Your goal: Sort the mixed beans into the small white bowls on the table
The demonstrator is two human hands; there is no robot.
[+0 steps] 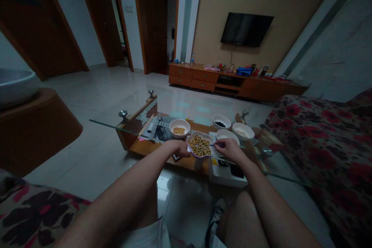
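Observation:
A scalloped bowl of mixed beans [200, 145] sits on a glass coffee table [145, 145]. My left hand [180, 148] is closed on the bowl's left rim. My right hand [229, 149] is closed in a pinch on a thin purple-handled tool [215, 145], whose tip points into the beans from the right. Behind the bowl stand a white bowl of yellow beans [179, 128], a white bowl of black beans [221, 122], a white bowl with pale contents [243, 131] and another white bowl [227, 135].
Papers and a black-and-white box [228, 170] lie on the table's lower shelf. A floral sofa [325, 139] runs along the right, and another cushion [31, 213] is at lower left. A TV [246, 29] hangs above a low wooden cabinet [221, 79] across the tiled floor.

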